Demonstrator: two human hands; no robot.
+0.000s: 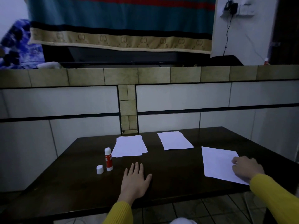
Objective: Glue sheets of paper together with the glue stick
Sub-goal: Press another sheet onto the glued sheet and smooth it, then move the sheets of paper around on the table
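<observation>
A red and white glue stick (108, 159) stands upright and uncapped on the dark table (169, 172), its white cap (100, 169) beside it on the left. Behind it lies a small stack of white sheets (129, 145). A second white sheet (175, 140) lies at the back middle. A third sheet (217, 163) lies at the right. My right hand (246, 168) rests on that third sheet with fingers bent, pressing its right side. My left hand (135, 180) lies flat on the bare tabletop, fingers spread, holding nothing, just right of the glue stick.
A tiled wall (64, 102) rises right behind the table, topped by a tiled ledge. On the ledge stands a dark screen draped with a striped cloth (121, 21). A cable hangs from a wall socket (233, 8) at the upper right. Tiled floor shows below the table's front edge.
</observation>
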